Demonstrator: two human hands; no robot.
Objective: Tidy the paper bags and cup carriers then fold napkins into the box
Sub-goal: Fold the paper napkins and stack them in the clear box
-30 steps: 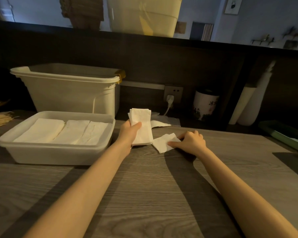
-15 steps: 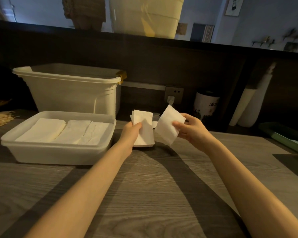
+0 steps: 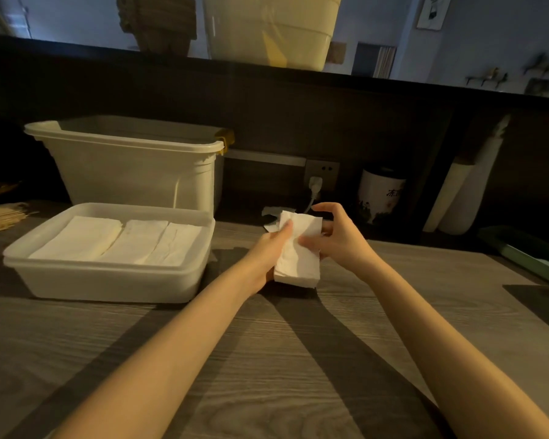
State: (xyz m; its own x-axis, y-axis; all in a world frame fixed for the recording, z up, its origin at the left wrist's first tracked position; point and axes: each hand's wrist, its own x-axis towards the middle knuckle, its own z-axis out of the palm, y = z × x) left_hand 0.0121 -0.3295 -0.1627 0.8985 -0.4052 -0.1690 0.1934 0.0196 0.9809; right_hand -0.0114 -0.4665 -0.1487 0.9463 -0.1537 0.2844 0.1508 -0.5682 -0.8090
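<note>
Dim counter (image 3: 267,359), both hands' grip hides napkin stack (image 3: 298,261) mid

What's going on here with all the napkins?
A person is gathering folded napkins at a wooden counter. The left hand grips a small stack of napkins, and the right hand presses another onto it. Beside them a shallow white box already holds three rows of folded napkins. A taller tub stands behind it.

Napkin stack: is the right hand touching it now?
Touching. The head view shows the right hand with its thumb lying on the napkin stack held by the left hand.
</note>
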